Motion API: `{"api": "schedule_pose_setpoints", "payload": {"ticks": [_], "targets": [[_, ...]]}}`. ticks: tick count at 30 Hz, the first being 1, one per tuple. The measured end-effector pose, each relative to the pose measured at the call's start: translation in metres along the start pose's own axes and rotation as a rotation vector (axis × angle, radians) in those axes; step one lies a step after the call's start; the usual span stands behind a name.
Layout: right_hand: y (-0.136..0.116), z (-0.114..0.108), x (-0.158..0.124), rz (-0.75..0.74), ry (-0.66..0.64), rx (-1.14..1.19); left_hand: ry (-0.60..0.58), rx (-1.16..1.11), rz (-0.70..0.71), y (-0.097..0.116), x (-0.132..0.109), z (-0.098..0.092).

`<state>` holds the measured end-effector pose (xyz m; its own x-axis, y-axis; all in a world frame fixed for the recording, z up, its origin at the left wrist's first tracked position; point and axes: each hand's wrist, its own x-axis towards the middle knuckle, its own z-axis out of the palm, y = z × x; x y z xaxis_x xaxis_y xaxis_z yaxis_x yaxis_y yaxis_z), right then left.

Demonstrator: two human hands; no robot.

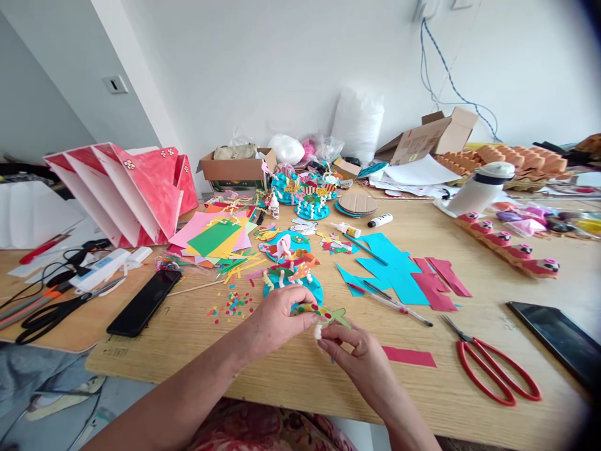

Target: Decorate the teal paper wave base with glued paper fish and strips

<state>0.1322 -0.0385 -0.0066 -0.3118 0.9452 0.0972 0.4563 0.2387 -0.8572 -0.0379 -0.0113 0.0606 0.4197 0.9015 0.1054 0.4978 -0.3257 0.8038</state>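
Note:
A green paper fish cutout [335, 317] with red and yellow dots is held low over the front of the table. My left hand [286, 316] pinches its dotted end between thumb and fingers. With closed fingertips, my right hand [350, 347] grips a small white curled piece [318, 331] just under the fish; its exact material is unclear. Beyond my left hand lies a blue disc [314, 291] with paper fish and curled strips standing on it, partly hidden by that hand. Colourful paper dots [237, 304] are scattered to its left.
Red-handled scissors [498, 369], a tablet [554, 338] and a red paper strip [409, 356] lie at right. Blue paper [399, 275] with pens is behind them. A black phone [144, 303] and black scissors [61, 310] lie left. Glue bottles [275, 205] and decorated discs stand farther back.

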Motion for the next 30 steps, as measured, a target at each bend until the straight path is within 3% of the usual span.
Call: {"api": "schedule_pose_setpoints", "payload": {"ticks": [12,20,30], "targets": [[0.003,0.003,0.003,-0.029,0.037,-0.075,0.014,-0.013,-0.009,0.001,0.002,0.003],[0.002,-0.005,0.011,-0.077,-0.034,-0.122,0.001,-0.027,-0.025,0.011,0.006,0.002],[0.008,-0.016,0.019,-0.032,-0.021,0.038,0.059,-0.072,0.056,0.02,0.01,-0.001]]}}
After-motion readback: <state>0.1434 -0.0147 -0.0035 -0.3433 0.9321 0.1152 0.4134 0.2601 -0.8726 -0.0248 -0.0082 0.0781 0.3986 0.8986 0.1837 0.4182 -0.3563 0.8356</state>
